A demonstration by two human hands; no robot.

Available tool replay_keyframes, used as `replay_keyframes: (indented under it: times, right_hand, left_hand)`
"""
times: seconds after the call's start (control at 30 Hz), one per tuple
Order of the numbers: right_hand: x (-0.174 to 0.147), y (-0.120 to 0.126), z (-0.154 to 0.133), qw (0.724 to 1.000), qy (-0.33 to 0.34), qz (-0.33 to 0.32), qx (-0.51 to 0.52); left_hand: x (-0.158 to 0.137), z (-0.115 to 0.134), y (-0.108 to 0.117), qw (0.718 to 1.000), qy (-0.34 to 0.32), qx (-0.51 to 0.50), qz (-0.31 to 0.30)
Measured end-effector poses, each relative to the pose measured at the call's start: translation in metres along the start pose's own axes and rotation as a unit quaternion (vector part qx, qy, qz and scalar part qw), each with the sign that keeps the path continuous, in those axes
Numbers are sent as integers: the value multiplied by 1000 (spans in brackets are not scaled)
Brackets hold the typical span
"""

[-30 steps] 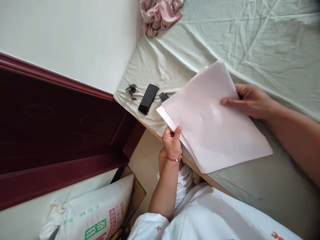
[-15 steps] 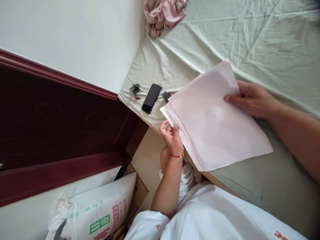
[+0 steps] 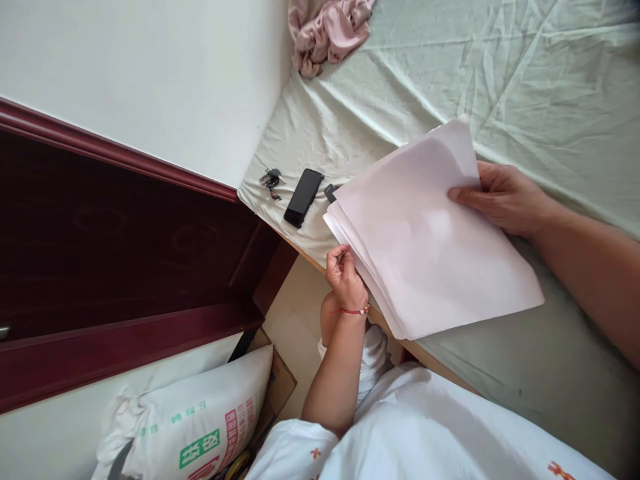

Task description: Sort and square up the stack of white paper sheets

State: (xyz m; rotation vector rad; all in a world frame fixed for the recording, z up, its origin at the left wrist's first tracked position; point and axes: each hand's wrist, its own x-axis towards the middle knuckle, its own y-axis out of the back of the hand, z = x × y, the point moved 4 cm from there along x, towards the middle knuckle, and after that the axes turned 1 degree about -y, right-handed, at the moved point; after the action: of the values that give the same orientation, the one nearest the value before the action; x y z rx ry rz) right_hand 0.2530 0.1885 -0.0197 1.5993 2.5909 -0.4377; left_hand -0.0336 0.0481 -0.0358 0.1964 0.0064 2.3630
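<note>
A stack of white paper sheets hangs over the edge of a bed with a pale green sheet. My right hand grips the stack's far right edge, thumb on top. My left hand is at the stack's lower left edge, its fingers curled against the fanned sheet edges, pinching them. A red bracelet circles my left wrist.
A black phone, a bunch of keys and a small dark object lie at the bed's corner. Pink cloth is bunched by the wall. A dark red wooden headboard stands left, a printed white sack below.
My left hand slid from the top sheet's edge to the lower sheets, which are now fanned apart. The right hand keeps its hold and has lifted the stack's far end a little.
</note>
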Motion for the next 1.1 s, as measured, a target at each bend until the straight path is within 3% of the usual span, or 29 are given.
replay_keyframes:
  times: [0.1, 0.33, 0.6, 0.87, 1.1]
  right_hand:
    - [1, 0, 1, 1000, 1, 4, -9]
    - [4, 1, 3, 999, -6, 7, -48]
    - [7, 5, 5, 996, 12, 60, -72]
    - [9, 4, 2, 985, 11, 112, -130]
    - [7, 5, -2, 977, 4, 142, -158]
  left_hand:
    - [0, -5, -1, 999, 15, -22, -25]
    - [1, 0, -3, 998, -34, 33, -50]
    - [3, 1, -3, 998, -15, 47, -33]
    - [3, 12, -3, 993, -62, 89, -40]
    - [4, 7, 0, 993, -64, 101, -23]
